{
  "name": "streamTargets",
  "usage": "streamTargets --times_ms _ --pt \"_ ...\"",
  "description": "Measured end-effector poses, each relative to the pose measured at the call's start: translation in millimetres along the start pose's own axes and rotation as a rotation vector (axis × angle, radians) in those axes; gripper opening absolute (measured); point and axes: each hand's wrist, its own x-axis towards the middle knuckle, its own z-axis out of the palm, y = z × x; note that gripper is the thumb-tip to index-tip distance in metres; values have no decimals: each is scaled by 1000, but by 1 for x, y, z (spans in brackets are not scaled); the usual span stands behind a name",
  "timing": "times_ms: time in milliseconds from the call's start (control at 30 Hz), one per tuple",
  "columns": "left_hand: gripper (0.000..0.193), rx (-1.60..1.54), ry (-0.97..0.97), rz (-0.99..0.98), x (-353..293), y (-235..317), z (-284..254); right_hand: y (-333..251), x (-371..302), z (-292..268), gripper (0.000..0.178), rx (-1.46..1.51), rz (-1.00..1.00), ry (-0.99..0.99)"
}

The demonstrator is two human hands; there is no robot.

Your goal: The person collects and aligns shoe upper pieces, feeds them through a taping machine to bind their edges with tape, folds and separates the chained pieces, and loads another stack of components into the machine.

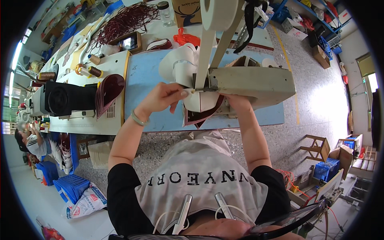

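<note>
Beside sewing machine head (pixel 211 80), pinching white panel (pixel 203 103) with left hand (pixel 162 97); prob bendy, best edge-held; can't tell on right hand (pixel 239 102).

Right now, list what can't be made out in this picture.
All in the head view:
Right hand: fingertips, hidden by the pale machine arm.
White tape roll: top, cut off by the upper edge.
Co-worker, far left: hand details, too small and blurred.

A smooth white piece (pixel 208 101) lies against curved dark-red layered pieces (pixel 195 117).
</note>
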Motion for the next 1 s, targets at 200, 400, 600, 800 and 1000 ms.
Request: streamTargets --times_ms 200,400,600,800,1000 --pt "27 -173 45 -8 27 -5 -16 43 25 -22 33 899 74 -57" --pt "28 -297 537 159 -7 -48 15 6 -53 3 22 -214 114 179" --pt "54 16 240 -65 -44 -155 85 47 -76 57 8 -885 -345 -171" --pt "70 -464 241 -179 -44 -168 103 64 -68 60 6 -1187 -213 -300" --pt "66 -517 216 -168 -52 -161 94 7 -62 73 3 -991 -399 -187"
